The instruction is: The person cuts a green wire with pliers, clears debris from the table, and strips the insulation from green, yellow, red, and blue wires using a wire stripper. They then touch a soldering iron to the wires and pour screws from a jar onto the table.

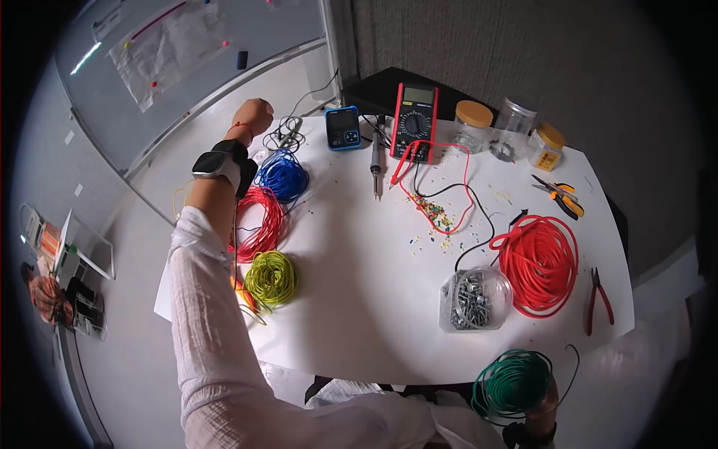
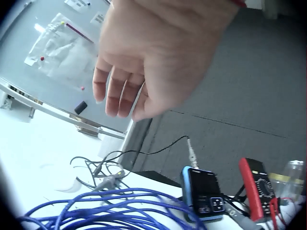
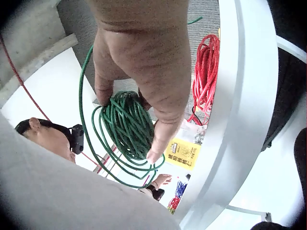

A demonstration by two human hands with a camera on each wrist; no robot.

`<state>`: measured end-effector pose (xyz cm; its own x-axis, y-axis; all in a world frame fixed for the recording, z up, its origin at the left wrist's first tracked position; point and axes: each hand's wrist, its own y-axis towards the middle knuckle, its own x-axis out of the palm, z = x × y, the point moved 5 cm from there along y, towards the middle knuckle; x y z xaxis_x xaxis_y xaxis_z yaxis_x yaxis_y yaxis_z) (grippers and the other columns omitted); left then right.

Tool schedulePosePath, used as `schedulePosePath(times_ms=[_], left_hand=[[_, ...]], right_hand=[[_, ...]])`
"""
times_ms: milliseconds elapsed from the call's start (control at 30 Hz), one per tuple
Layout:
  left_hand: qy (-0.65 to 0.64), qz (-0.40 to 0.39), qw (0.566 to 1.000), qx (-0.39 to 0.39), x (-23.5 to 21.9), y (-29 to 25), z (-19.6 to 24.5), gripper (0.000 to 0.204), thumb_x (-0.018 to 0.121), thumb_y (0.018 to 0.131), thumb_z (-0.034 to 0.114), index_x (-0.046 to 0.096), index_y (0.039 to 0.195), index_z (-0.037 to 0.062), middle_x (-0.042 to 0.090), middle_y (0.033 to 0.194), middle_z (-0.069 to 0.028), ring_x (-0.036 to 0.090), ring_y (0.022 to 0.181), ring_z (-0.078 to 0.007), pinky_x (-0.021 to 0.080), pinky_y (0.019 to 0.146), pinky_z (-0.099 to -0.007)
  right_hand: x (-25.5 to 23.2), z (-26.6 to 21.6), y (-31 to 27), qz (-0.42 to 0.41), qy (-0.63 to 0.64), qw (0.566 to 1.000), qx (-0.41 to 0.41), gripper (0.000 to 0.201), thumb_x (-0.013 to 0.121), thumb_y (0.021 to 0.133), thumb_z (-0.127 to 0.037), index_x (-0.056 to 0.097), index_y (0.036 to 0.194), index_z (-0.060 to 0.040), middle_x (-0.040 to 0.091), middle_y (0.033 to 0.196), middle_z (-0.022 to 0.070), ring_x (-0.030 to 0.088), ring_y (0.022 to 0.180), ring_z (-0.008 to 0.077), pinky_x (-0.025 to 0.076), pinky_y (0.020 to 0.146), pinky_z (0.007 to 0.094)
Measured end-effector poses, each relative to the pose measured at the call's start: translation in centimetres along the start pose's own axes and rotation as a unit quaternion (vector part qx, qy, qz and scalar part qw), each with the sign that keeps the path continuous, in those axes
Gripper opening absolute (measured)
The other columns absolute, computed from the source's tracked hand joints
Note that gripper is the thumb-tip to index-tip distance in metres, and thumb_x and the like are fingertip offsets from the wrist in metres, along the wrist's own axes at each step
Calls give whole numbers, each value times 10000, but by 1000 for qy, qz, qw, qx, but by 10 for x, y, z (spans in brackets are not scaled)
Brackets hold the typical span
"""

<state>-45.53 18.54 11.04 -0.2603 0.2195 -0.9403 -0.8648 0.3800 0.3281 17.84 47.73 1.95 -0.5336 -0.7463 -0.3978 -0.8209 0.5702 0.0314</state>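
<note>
Over the table's front right edge, the right hand (image 1: 544, 408) grips a coil of green wire (image 1: 516, 382); in the right wrist view the thumb and fingers of that hand (image 3: 144, 81) curl round the green coil (image 3: 127, 124), with loose loops hanging off it. The left hand (image 1: 254, 114) is at the back left, above the grey cable, holding nothing. Its fingers hang loosely bent in the left wrist view, where the hand (image 2: 153, 57) is above the blue wire coil (image 2: 110, 206). Near the left forearm lie coils of blue (image 1: 283, 176), red (image 1: 260, 224) and yellow-green wire (image 1: 271, 278).
A blue-framed tester (image 1: 343, 128), a soldering iron (image 1: 375, 168) and a red multimeter (image 1: 416, 120) are at the back. Jars, orange-handled pliers (image 1: 565, 200), a thick red coil (image 1: 537, 266), a tub of screws (image 1: 473, 299) and red-handled pliers (image 1: 592, 303) occupy the right. Colourful bits (image 1: 434, 213) lie mid-table.
</note>
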Motion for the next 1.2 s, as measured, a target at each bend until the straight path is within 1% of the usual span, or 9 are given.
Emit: schedulePosePath(times_ms=[67,167,233,267,433,800,900,1000,1200], left_hand=[[-2,17,1000,14,-20,-15,28,223,500,698,122,659,853,98,626,889,-141,588,863,-299,464,775,-361],[10,17,998,68,-26,-33,69,207,507,710,177,661,806,77,628,850,-142,595,794,-322,477,732,-379],[148,-119,956,221,-13,-64,115,251,513,723,239,653,779,38,626,812,-162,596,764,-342,480,710,-396],[160,-141,941,264,3,-77,127,280,512,728,260,648,777,20,623,810,-172,594,765,-350,479,710,-400],[35,-187,927,324,20,-156,208,302,502,748,272,621,743,-6,599,780,-200,577,740,-363,470,691,-406],[6,-211,977,43,68,-122,206,287,492,727,251,662,841,50,633,873,-148,604,819,-325,482,693,-383],[27,-197,980,24,82,-111,202,317,518,724,343,666,648,73,627,751,-143,608,769,-318,477,690,-370],[-4,-190,982,-12,89,-103,197,293,501,714,306,671,677,71,632,788,-148,610,787,-311,479,697,-361],[-38,-146,988,20,94,-88,198,293,506,692,272,669,791,51,633,848,-162,606,832,-313,475,734,-359]], right_hand=[[1,-9,3,-3,-28,1000,1,401,562,820,-273,491,1061,39,585,957,106,562,843,185,453,729,283],[13,1,6,-76,320,944,42,435,557,823,-295,478,1071,53,576,976,108,563,846,197,452,729,279],[17,-1,1,-109,375,918,60,554,637,745,-302,452,1109,73,569,1010,127,566,875,215,459,755,296],[19,28,-2,-166,505,835,144,808,752,561,-183,368,1214,97,498,1160,194,519,1033,271,412,888,393],[23,35,-17,-198,525,815,148,741,748,582,-139,404,1205,67,515,1143,181,519,1036,274,433,868,397],[4,58,-46,-162,554,806,134,483,647,577,-5,551,1050,-17,564,1060,138,549,973,284,461,825,409],[5,56,-49,-140,573,796,138,473,651,582,-5,551,1045,-16,573,1033,141,557,954,287,469,814,408],[5,59,-49,-127,506,844,125,759,721,556,-200,405,1187,78,545,1087,193,569,954,291,481,809,398],[8,50,-47,-102,506,847,125,728,713,561,-189,422,1173,76,545,1086,195,565,963,294,473,820,404]])
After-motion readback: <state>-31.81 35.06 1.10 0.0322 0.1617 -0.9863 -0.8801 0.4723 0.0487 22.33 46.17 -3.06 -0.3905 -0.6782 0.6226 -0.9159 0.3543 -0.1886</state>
